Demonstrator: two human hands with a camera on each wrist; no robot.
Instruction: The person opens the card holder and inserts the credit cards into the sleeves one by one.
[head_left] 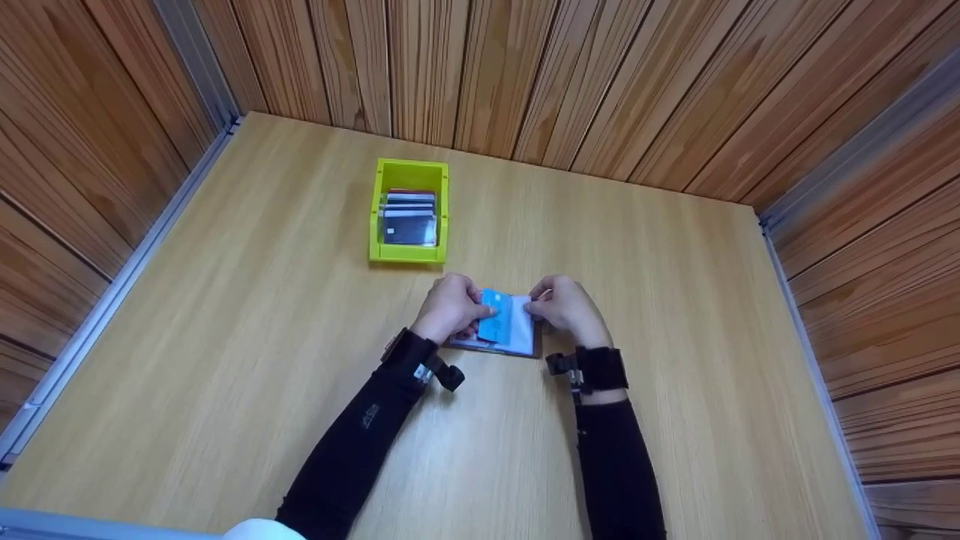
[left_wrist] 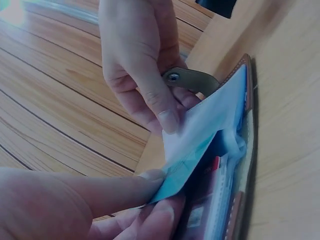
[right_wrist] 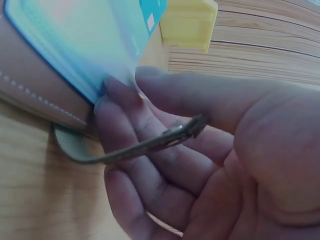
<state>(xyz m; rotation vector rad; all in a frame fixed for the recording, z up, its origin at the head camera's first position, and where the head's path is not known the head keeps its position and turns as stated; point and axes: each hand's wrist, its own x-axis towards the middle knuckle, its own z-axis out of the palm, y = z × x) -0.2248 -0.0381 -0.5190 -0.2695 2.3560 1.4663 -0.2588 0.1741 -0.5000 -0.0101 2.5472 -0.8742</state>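
Between thumb and fingers, my left hand [head_left: 448,307] pinches a light blue card [head_left: 495,316] over an open card holder. The card holder has a brown stitched cover [right_wrist: 40,95] and clear plastic sleeves [head_left: 524,330]. At its right side, my right hand [head_left: 568,309] pinches the edge of a sleeve between thumb and fingers. A snap strap [left_wrist: 195,80] on the cover curves past the right fingers. In the left wrist view, the blue card lies along the raised sleeve; whether its edge is inside cannot be told. A dark red card [left_wrist: 202,200] shows in a sleeve below it.
A yellow-green bin [head_left: 407,255] stands on the wooden table [head_left: 285,315], beyond the left hand. Several cards [head_left: 409,229] stand in it, a dark one in front. Wood-plank walls [head_left: 495,82] enclose the table at the back and both sides.
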